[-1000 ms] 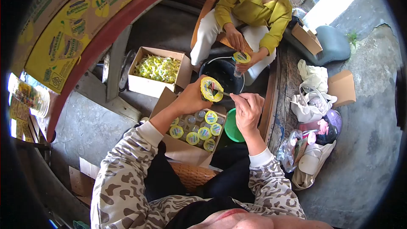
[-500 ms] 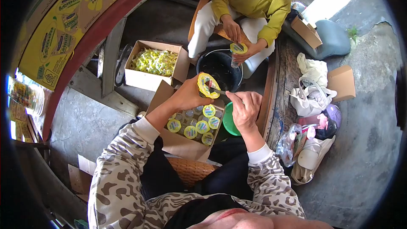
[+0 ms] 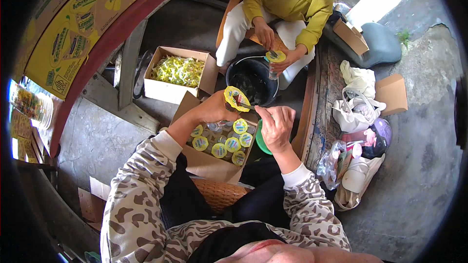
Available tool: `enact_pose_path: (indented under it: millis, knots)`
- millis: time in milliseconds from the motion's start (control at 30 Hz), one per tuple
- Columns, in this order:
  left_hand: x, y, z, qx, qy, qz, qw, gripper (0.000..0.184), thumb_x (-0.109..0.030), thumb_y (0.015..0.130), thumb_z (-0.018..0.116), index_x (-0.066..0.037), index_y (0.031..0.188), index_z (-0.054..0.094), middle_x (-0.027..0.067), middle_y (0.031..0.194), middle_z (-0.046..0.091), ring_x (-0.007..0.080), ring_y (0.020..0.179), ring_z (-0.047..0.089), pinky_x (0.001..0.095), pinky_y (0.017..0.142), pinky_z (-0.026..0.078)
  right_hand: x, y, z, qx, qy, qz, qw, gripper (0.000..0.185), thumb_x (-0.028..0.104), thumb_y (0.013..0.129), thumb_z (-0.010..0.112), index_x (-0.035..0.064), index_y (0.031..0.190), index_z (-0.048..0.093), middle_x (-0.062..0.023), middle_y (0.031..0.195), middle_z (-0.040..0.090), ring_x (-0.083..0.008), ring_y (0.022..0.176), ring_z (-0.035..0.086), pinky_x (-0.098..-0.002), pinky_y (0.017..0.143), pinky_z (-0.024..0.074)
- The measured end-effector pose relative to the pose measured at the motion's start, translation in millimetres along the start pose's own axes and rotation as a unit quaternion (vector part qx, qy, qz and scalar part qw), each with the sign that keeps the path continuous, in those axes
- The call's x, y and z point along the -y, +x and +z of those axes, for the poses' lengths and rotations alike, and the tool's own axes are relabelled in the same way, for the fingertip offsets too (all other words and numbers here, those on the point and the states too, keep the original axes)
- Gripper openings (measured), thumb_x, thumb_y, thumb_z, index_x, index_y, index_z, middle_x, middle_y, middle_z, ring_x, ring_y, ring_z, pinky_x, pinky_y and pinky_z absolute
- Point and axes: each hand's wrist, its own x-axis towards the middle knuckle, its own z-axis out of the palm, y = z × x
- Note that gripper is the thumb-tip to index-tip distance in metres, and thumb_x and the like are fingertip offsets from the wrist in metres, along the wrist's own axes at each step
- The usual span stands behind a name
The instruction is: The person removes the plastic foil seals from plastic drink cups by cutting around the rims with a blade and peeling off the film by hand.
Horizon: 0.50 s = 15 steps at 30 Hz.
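Note:
In the head view, my left hand (image 3: 212,109) is wrapped round a plastic drink cup (image 3: 231,94) with a yellow printed foil lid, tilted toward me. My right hand (image 3: 277,127) pinches a thin metal blade (image 3: 249,106), like a small knife. Its tip meets the lid near a dark, opened-looking spot; whether it passes inside is hard to see. Below both hands stands an open cardboard box (image 3: 207,161) with several lidded cups (image 3: 219,150) and some clear ones. A green basin (image 3: 262,140) is partly hidden behind my right hand.
Opposite sits a person in a yellow top (image 3: 287,0), holding another lidded cup (image 3: 275,57) over a black bucket (image 3: 251,80). A carton of yellow lid scraps (image 3: 177,69) stands left. Bags (image 3: 358,112) lie right; a red-edged table (image 3: 105,27) with lemon drink cartons is upper left.
My left hand and the cup have shifted slightly left and down, and the lid is tilted more. My right hand and the blade have moved a little left.

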Motion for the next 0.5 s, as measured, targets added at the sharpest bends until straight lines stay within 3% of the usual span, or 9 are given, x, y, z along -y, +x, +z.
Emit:
enact_pose_path:
  millis: [133, 200, 267, 300, 400, 500]
  knots:
    - [9, 3, -2, 0.011, -0.007, -0.026, 1.0, 0.04, -0.006, 0.069, 0.077, -0.001, 0.107, 0.067, 0.0058, 0.102, 0.071, 0.0124, 0.092, 0.063, 0.0293, 0.086, 0.05, 2, -1, -1, 0.014, 0.0, 0.007, 1.0, 0.027, 0.004, 0.075, 0.069, 0.0127, 0.101, 0.072, 0.0004, 0.082, 0.054, -0.0206, 0.078, 0.056, -0.0382, 0.077, 0.0402]
    - [11, 5, -2, 0.005, 0.003, 0.005, 1.0, 0.045, -0.009, 0.068, 0.079, -0.001, 0.11, 0.065, 0.0069, 0.103, 0.07, 0.0137, 0.091, 0.063, 0.0298, 0.086, 0.05, 4, -1, 0, 0.025, -0.006, 0.01, 1.0, 0.028, 0.005, 0.074, 0.071, 0.0108, 0.101, 0.071, 0.001, 0.084, 0.056, -0.0198, 0.079, 0.056, -0.038, 0.078, 0.0402]
    - [16, 6, 1, -0.021, 0.043, 0.024, 0.999, 0.047, -0.011, 0.068, 0.08, -0.001, 0.111, 0.064, 0.0082, 0.103, 0.07, 0.015, 0.092, 0.064, 0.0305, 0.087, 0.051, 5, -2, 6, 0.026, 0.072, 0.111, 0.991, 0.021, 0.002, 0.076, 0.072, 0.0101, 0.095, 0.07, -0.0012, 0.082, 0.056, -0.0216, 0.077, 0.055, -0.0376, 0.076, 0.0399]
    - [16, 5, 1, -0.049, 0.081, 0.043, 0.995, 0.05, -0.012, 0.067, 0.081, 0.0, 0.112, 0.063, 0.0095, 0.104, 0.07, 0.0162, 0.092, 0.065, 0.0312, 0.087, 0.051, 6, -3, 8, 0.025, 0.072, 0.112, 0.991, 0.021, 0.002, 0.076, 0.072, 0.0101, 0.095, 0.07, -0.0012, 0.082, 0.056, -0.0216, 0.077, 0.055, -0.0376, 0.076, 0.0399]
    - [15, 6, 4, -0.065, 0.13, 0.058, 0.988, 0.055, -0.013, 0.066, 0.082, 0.0, 0.114, 0.06, 0.0126, 0.106, 0.07, 0.0194, 0.095, 0.067, 0.0328, 0.089, 0.051, 4, -8, 15, 0.035, 0.177, 0.262, 0.948, 0.012, 0.001, 0.081, 0.073, 0.0102, 0.088, 0.07, -0.0029, 0.079, 0.056, -0.0232, 0.075, 0.055, -0.0372, 0.075, 0.0399]
    - [11, 5, 6, -0.066, 0.132, 0.049, 0.988, 0.055, -0.013, 0.066, 0.082, 0.001, 0.114, 0.06, 0.0141, 0.105, 0.071, 0.0219, 0.097, 0.068, 0.0336, 0.09, 0.051, 3, -9, 13, 0.037, 0.172, 0.258, 0.95, 0.014, 0.001, 0.079, 0.074, 0.0102, 0.089, 0.07, -0.002, 0.078, 0.055, -0.0224, 0.075, 0.055, -0.0369, 0.075, 0.0398]
